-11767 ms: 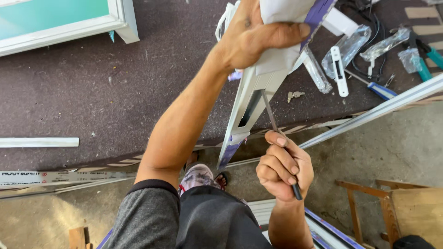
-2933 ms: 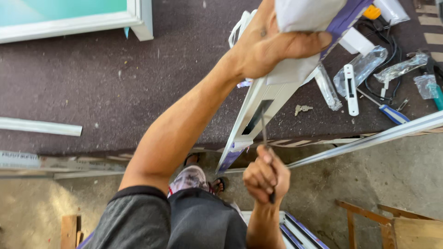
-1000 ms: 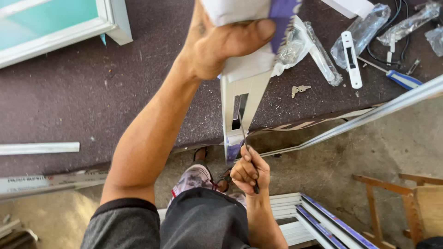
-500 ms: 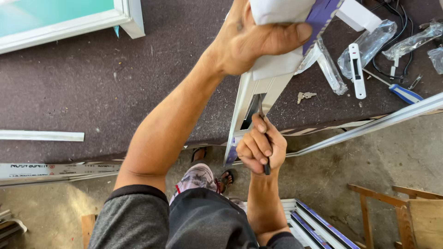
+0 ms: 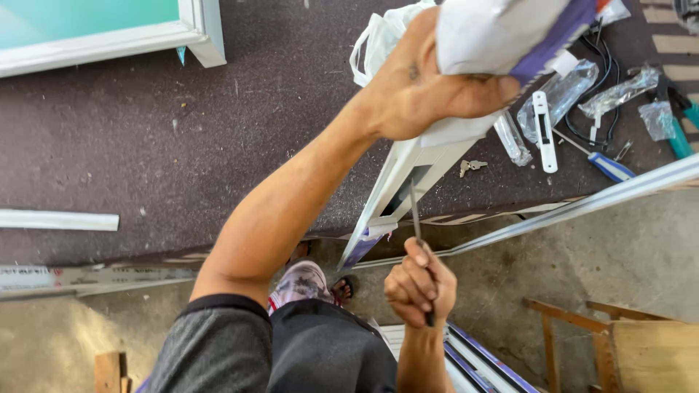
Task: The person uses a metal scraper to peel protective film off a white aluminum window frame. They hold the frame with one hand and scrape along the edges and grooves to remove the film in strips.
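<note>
My left hand (image 5: 426, 84) grips the top end of a white window-frame profile (image 5: 408, 182) that stands upright and tilted, with purple film on its edge. A rectangular slot is cut in the profile's face. My right hand (image 5: 419, 284) is closed around a thin metal file (image 5: 416, 218) whose tip reaches into that slot. Below me are my dark shorts and a sandalled foot (image 5: 342, 287).
A dark mat (image 5: 182, 145) covers the floor. On it lie a white lock plate (image 5: 542, 131), plastic bags of hardware (image 5: 622, 91), keys (image 5: 470, 167), a blue-handled screwdriver (image 5: 608, 166) and cables. A long profile bar (image 5: 582, 207) crosses right. A framed glass panel (image 5: 109, 33) sits top left. Wooden frame (image 5: 582, 342) bottom right.
My right hand has dropped lower and drawn the file partly back out of the slot. The view has shifted slightly; my left hand keeps its hold on the profile.
</note>
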